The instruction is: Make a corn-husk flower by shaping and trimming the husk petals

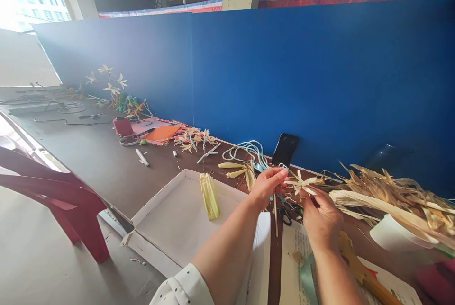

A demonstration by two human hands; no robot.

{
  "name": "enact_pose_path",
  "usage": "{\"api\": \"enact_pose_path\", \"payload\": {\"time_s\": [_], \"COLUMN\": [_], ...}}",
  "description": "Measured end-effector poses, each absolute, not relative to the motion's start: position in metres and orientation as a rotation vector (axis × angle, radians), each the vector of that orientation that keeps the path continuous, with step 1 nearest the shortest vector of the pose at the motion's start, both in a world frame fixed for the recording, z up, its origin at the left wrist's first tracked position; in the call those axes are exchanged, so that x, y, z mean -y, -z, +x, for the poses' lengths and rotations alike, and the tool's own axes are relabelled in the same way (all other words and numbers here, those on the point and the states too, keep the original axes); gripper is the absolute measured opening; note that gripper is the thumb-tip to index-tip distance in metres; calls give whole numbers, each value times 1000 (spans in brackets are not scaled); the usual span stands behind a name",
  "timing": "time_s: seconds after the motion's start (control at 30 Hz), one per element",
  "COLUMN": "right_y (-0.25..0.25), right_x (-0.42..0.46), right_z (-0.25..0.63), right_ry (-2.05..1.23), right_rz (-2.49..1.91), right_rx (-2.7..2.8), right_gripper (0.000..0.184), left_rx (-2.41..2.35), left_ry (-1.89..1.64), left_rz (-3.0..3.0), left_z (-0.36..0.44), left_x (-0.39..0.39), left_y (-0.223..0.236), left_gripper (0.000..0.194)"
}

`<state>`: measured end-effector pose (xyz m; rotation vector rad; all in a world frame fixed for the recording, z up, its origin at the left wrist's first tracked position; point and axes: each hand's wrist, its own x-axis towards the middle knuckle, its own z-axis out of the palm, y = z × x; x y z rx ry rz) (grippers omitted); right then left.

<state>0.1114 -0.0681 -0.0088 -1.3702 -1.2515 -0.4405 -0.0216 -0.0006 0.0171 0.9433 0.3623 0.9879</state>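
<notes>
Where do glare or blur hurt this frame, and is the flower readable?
Head view: glare bleaches the building at upper left and hazes the blue panel toward that side; same view: the pink thing at lower right looks blurred; the white flower reads clearly.

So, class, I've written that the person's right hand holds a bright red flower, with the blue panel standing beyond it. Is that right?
Not quite: the colour is wrong. The head view shows that the flower is pale cream, not bright red. The right hand does hold it, and the blue panel does stand beyond.
</notes>
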Motion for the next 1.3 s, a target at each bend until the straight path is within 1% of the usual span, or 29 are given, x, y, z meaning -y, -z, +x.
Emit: {"api": "enact_pose_path", "payload": {"time_s": [0.23,0.43,0.57,0.67,0.83,1.03,1.17,1.3], "right_y": [7,2,-2,0,8,8,3,-2], "right_x": [71,74,76,74,66,63,67,73], "right_z": [107,105,102,101,101,99,98,98], "right_ry": [364,82,-115,-235,-453,-488,-486,-299], "right_rz": [-1441,-1632,-1700,-1644,-1477,-1384,-1427,-1588], "right_rx": [1244,1041,930,859,767,858,852,875], "right_gripper": [29,41,40,39,43,47,47,41], "left_rx": [-365,-343,-296,-272,-286,-298,-370,-487], "left_ry": [-905,-909,-931,-943,-936,-947,-908,-857], "left_rz": [952,914,948,976,1008,1010,1018,1035], "left_z": [-15,-15,-14,-15,-17,-15,-16,-20], "left_x": [6,6,5,5,7,7,6,6], "left_y": [-19,-19,-16,-15,-18,-18,-19,-22], "left_gripper": [51,51,54,57,58,53,48,44]}}
